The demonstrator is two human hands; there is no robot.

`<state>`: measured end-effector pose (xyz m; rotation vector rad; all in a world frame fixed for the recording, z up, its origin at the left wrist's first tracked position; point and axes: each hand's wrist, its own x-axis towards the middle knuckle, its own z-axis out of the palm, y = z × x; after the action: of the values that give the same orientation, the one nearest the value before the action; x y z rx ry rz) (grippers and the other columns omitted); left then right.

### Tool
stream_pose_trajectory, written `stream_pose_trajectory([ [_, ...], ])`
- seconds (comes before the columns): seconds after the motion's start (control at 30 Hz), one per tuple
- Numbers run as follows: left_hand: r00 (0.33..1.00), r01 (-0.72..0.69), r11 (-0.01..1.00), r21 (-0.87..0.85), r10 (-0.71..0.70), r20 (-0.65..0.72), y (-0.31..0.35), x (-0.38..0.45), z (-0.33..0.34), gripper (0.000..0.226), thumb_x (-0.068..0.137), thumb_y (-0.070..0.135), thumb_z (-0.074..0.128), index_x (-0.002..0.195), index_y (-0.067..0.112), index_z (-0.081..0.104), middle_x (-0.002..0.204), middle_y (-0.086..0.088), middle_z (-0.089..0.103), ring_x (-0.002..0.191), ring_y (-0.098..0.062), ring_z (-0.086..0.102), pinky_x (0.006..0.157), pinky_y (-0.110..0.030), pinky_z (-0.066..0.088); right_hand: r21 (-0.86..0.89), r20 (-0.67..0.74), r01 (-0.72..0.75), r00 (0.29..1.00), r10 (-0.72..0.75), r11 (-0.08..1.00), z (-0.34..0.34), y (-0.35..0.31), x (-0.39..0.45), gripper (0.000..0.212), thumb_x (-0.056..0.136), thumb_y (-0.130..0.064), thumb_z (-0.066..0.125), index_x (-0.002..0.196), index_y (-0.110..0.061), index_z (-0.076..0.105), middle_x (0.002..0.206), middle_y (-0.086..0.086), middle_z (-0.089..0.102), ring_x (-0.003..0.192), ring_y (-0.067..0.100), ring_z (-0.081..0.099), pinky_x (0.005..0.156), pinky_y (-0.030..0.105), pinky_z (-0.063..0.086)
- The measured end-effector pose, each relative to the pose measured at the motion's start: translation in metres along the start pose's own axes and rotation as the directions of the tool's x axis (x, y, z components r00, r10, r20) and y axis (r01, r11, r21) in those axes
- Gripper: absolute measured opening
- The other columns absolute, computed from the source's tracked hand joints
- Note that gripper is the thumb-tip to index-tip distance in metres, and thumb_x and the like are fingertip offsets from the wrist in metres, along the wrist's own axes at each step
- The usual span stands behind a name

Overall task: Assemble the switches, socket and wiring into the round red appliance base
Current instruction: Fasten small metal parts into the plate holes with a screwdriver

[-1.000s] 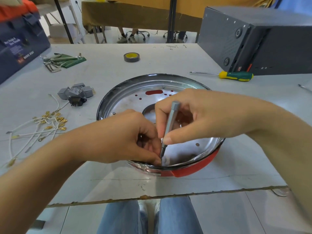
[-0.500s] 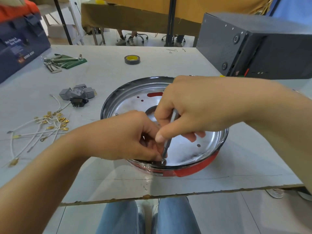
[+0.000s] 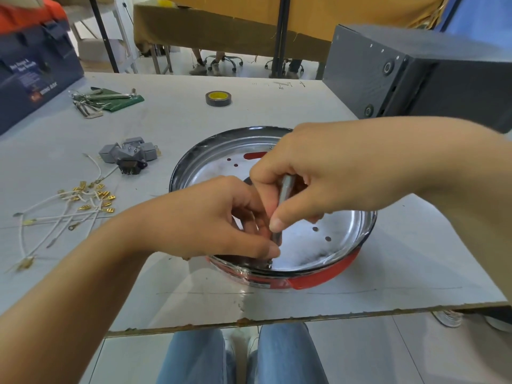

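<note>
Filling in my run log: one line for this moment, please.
right hand: grips bit, tip at near rim | left hand: pinches by tip | base: on table | switches, wires: left, untouched

Your right hand (image 3: 313, 176) pinches a grey bit (image 3: 282, 200) nearly upright over the near rim of the red base (image 3: 327, 278) on the counter (image 3: 180, 112). Your left hand (image 3: 210, 220) pinches at the bit's tip. Left of the base lie grey switches (image 3: 128, 153) and white wires (image 3: 63, 214); beyond, a tape roll (image 3: 218, 98).
</note>
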<state>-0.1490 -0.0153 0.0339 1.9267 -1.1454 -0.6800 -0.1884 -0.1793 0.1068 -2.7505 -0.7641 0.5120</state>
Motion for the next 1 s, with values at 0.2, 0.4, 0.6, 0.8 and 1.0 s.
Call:
stream_pose_trajectory([
  [0.2, 0.999, -0.008, 0.997, -0.079, 0.006, -0.036, -0.001, 0.000, 0.000, 0.014, 0.073, 0.030, 0.075, 0.067, 0.022, 0.066, 0.062, 0.011, 0.067, 0.055, 0.001, 0.062, 0.052, -0.007, 0.044, -0.221, -0.091, -0.021, 0.996, 0.001, 0.975, 0.010, 0.002, 0.009, 0.045, 0.086, -0.050, 0.040, 0.062, -0.017, 0.059, 0.055, 0.003, 0.065, 0.048, 0.012, 0.060, 0.058, 0.024, 0.046],
  [0.4, 1.000, -0.014, 0.998, -0.060, 0.013, -0.018, -0.001, 0.000, 0.000, 0.014, 0.075, 0.032, 0.075, 0.078, 0.019, 0.070, 0.074, 0.000, 0.071, 0.063, -0.005, 0.066, 0.058, -0.013, 0.048, -0.167, -0.009, -0.005, 1.000, 0.004, 0.986, 0.006, -0.002, 0.001, 0.027, 0.071, -0.056, 0.047, 0.072, -0.030, 0.054, 0.066, -0.015, 0.060, 0.064, -0.004, 0.053, 0.061, 0.013, 0.043],
  [0.6, 1.000, -0.028, 0.998, -0.049, 0.027, -0.011, -0.003, -0.001, 0.000, 0.008, 0.078, 0.025, 0.073, 0.083, 0.019, 0.071, 0.078, 0.001, 0.071, 0.066, -0.006, 0.067, 0.062, -0.020, 0.054, -0.103, -0.022, -0.004, 1.000, 0.002, 0.995, 0.003, -0.002, 0.001, 0.028, 0.077, -0.049, 0.059, 0.065, -0.024, 0.059, 0.053, -0.006, 0.063, 0.051, 0.010, 0.061, 0.054, 0.028, 0.052],
  [0.8, 0.999, -0.036, 0.997, -0.074, 0.036, -0.010, -0.001, -0.001, 0.000, 0.011, 0.079, 0.027, 0.073, 0.070, 0.026, 0.067, 0.067, 0.009, 0.068, 0.058, -0.002, 0.063, 0.057, -0.010, 0.045, -0.239, -0.080, 0.011, 0.996, -0.031, 0.971, 0.011, -0.003, 0.006, 0.042, 0.077, -0.057, 0.036, 0.060, -0.023, 0.054, 0.047, -0.008, 0.056, 0.062, -0.007, 0.051, 0.064, 0.010, 0.039],
  [1.0, 0.999, -0.026, 0.999, -0.036, 0.025, -0.030, -0.002, -0.001, 0.001, 0.023, 0.072, 0.039, 0.069, 0.084, 0.019, 0.071, 0.081, -0.002, 0.072, 0.067, -0.010, 0.067, 0.063, -0.028, 0.056, -0.088, 0.042, 0.044, 0.998, -0.041, 0.995, 0.004, -0.004, -0.002, 0.010, 0.080, -0.037, 0.065, 0.075, -0.032, 0.059, 0.069, -0.028, 0.061, 0.064, -0.004, 0.057, 0.062, 0.011, 0.044],
])
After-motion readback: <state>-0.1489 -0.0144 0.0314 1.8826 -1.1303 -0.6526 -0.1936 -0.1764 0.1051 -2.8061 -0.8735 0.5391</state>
